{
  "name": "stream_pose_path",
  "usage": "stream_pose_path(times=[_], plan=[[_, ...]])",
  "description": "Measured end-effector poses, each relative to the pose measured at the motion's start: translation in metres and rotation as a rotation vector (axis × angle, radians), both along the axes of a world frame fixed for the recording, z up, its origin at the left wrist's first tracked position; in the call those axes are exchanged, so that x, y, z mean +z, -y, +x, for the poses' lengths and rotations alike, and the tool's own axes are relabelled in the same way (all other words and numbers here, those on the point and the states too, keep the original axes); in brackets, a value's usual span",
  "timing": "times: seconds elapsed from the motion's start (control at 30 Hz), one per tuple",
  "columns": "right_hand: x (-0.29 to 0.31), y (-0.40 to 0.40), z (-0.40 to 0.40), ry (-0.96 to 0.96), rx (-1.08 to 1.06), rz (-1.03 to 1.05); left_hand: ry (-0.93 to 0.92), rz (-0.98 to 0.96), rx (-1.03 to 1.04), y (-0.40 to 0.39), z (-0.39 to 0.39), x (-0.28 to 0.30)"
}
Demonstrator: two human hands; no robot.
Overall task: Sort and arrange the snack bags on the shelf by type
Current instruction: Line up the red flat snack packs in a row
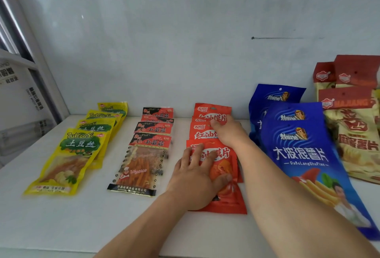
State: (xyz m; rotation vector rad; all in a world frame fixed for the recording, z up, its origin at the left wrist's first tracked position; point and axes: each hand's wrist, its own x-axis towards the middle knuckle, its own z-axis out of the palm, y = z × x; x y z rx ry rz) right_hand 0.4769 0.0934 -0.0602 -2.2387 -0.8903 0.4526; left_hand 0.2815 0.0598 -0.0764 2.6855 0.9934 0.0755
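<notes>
the left hand (193, 175) lies spread flat on the front red bag (224, 175), its length running away from the person, while the right hand (230, 132) presses the bags behind.

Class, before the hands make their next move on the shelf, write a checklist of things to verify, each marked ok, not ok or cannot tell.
1. Yellow bags in one overlapping row: ok.
2. Black-and-red bags in one row: ok.
3. Left hand flat on front red bag: ok.
4. Right hand on a rear red bag; whether it pinches: cannot tell.
5. Blue bags squared up: not ok, front one slants.
6. Beige bags neatly arranged: not ok, loosely piled.
</notes>
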Motion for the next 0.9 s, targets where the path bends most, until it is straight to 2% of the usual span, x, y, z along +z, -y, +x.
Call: stream_pose_path(times=[0.27, 0.47, 0.73, 0.83, 0.9], plan=[[0.020, 0.024, -0.026, 0.203, -0.016, 0.035, 0.020, 0.019, 0.024, 0.002, 0.001, -0.001], [0.061, 0.069, -0.035, 0.151, 0.016, 0.188, 0.064, 0.036, 0.016, 0.001, 0.000, 0.001], [0.104, 0.145, -0.028, 0.062, 0.038, 0.448, 0.020, 0.030, 0.077, 0.007, 0.011, 0.022], [0.095, 0.170, -0.001, 0.096, -0.079, 0.498, 0.113, 0.092, 0.136, 0.026, 0.025, 0.032], [0.081, 0.186, 0.020, 0.169, -0.171, 0.452, 0.246, 0.049, 0.119, 0.044, 0.041, 0.039]])
